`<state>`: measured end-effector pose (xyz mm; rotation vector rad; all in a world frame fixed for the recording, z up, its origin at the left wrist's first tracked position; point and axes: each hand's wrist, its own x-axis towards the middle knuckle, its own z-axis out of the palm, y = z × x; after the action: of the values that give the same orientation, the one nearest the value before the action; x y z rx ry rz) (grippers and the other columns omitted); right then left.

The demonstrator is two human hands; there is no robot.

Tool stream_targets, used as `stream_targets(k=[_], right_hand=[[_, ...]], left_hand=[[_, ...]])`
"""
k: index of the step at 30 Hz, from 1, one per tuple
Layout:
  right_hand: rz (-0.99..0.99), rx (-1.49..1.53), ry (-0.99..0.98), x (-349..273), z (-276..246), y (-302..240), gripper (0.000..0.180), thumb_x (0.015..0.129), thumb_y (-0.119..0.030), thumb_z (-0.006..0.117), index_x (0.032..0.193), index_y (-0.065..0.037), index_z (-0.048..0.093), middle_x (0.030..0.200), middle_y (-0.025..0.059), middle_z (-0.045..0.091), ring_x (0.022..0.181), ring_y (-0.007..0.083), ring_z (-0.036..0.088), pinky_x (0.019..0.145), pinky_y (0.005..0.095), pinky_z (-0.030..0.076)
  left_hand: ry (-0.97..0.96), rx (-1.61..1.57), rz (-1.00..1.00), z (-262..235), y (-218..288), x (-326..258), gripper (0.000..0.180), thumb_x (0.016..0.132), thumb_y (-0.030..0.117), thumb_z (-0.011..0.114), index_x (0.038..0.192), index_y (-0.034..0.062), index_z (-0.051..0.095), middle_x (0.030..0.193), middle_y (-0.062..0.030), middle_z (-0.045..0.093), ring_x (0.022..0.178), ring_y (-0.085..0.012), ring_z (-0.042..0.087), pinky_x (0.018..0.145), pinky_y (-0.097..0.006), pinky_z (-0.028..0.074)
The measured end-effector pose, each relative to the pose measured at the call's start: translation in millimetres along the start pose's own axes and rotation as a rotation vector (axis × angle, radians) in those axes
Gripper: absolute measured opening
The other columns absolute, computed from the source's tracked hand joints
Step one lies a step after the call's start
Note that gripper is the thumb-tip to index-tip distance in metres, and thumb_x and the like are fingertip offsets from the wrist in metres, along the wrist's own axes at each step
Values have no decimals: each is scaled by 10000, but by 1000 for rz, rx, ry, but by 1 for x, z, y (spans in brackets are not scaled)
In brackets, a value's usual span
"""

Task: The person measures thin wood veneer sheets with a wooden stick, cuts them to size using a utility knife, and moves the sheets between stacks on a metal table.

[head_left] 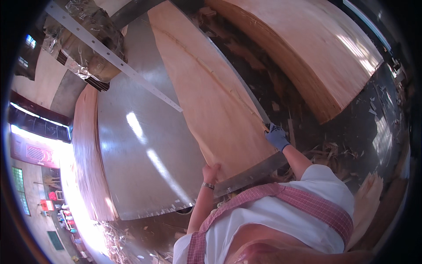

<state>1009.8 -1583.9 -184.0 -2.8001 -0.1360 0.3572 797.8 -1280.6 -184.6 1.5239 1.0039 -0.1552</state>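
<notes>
A long, pale wood veneer sheet [206,97] lies slantwise over a shiny metal tabletop [140,176]. At its near left edge, my bare left hand [211,172] pinches the sheet, thumb on top; a bracelet circles that wrist. My right hand [277,137], in a blue-grey glove, is closed at the sheet's near right edge. A small dark and yellowish object shows at its fingertips, too small to name surely. From that hand a thin, ragged, yellowish strip [211,70] runs away along the sheet toward its far left corner.
Right of the table stands a tall veneer stack [316,48]; another stack [85,158] borders the left. A perforated white metal bar [118,64] hangs over the tabletop beside a plastic-wrapped bundle [88,39]. Wood scraps [327,154] litter the floor.
</notes>
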Motion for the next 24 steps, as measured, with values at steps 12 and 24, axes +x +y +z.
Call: stream_targets(k=[12, 24], right_hand=[[-133, -16, 161, 13, 14, 23, 382, 813, -382, 618, 1013, -63, 552, 958, 217, 673, 914, 371, 653, 797, 497, 510], [-7, -35, -18, 16, -11, 25, 477, 847, -447, 597, 1120, -62, 529, 985, 211, 683, 904, 381, 663, 807, 473, 508]], left_hand=[[63, -83, 46, 9, 0, 0, 365, 773, 234, 744, 951, -74, 659, 796, -82, 693, 651, -166, 642, 594, -336, 531], [157, 758, 44, -2, 15, -19, 475, 733, 528, 701, 758, 54, 701, 726, -159, 689, 739, -345, 683, 669, -450, 527]])
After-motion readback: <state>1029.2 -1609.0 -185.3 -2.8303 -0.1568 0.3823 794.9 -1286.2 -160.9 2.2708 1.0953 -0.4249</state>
